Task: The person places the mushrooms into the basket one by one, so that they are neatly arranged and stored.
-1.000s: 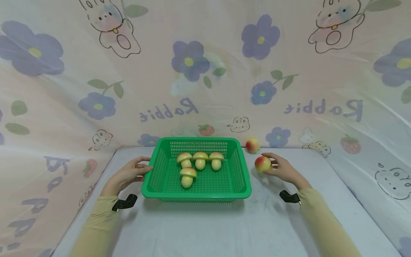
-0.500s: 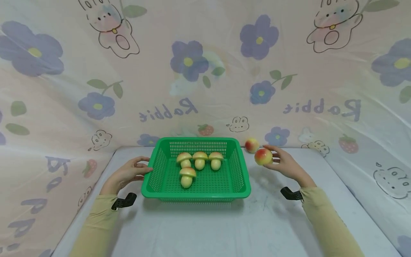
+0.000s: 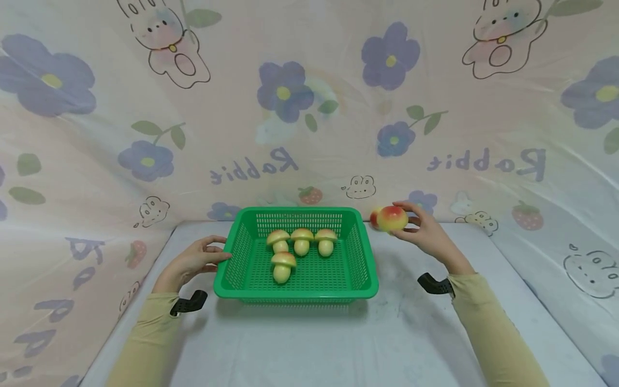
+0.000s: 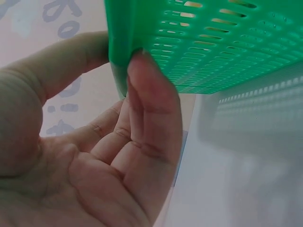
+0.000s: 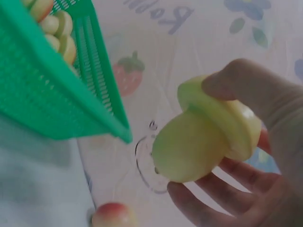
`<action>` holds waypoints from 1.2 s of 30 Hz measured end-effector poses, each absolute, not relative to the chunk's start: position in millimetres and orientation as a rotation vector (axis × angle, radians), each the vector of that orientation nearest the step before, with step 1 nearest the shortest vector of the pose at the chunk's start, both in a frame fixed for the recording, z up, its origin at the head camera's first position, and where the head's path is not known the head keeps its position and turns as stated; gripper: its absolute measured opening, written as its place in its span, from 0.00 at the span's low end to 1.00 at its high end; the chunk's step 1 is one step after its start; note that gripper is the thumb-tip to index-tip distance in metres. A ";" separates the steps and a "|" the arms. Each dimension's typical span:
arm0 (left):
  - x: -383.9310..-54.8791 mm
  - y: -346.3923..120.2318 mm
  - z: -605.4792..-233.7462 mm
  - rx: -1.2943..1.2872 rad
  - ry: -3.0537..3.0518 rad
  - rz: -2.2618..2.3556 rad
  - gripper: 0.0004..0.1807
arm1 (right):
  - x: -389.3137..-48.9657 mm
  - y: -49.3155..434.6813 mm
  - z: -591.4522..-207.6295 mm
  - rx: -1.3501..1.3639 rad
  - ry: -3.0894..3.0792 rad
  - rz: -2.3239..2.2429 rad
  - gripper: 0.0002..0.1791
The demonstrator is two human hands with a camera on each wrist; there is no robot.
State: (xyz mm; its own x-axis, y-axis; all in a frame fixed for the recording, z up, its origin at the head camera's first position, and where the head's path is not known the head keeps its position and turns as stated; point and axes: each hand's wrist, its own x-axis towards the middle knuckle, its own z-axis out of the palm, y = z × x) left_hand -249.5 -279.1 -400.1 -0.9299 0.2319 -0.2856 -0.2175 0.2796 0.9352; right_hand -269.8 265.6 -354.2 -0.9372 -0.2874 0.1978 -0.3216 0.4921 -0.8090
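My right hand [image 3: 427, 234] holds a toy mushroom [image 3: 393, 219] with a red-yellow cap, raised beyond the basket's right side. The right wrist view shows thumb and fingers round the cap of this mushroom [image 5: 203, 127], its pale stem sticking out. A green plastic basket [image 3: 295, 294] with slotted walls stands mid-table. Several similar mushrooms [image 3: 282, 271] lie inside it, three in a back row and one in front. At the left side, my left hand [image 3: 195, 260] pinches the basket's rim [image 4: 120, 38] between thumb and finger.
Another red-yellow piece [image 3: 374, 217] sits at the table's back edge, partly hidden behind the held mushroom. A printed cloth [image 3: 338, 140] hangs behind the white table [image 3: 309, 344]. Black mounts [image 3: 191, 303] are strapped on both wrists.
My right hand has lifted the mushroom up and away from the table, tilting it so it overlaps the piece at the back. The left hand and basket have stayed put.
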 end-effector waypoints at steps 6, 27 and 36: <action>-250.1 -278.7 -399.8 0.022 2.200 1.671 0.35 | -267.3 248.0 -345.9 0.598 -2.654 1.666 0.37; -250.6 -279.0 -398.2 0.032 2.215 1.642 0.35 | -268.9 179.3 -346.6 0.738 -2.584 2.192 0.34; -247.8 -278.0 -395.4 0.038 2.207 1.650 0.37 | -271.5 157.6 -352.3 0.550 -2.690 2.137 0.36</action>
State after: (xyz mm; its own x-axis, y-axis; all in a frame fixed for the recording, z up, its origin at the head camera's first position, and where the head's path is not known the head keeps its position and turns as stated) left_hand -247.8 -278.0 -395.4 -0.9260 0.2465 -0.2859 -0.2044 0.3090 0.9288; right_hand -271.5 157.6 -352.3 -0.8950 -0.4410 -0.0673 -0.0343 0.2183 -0.9753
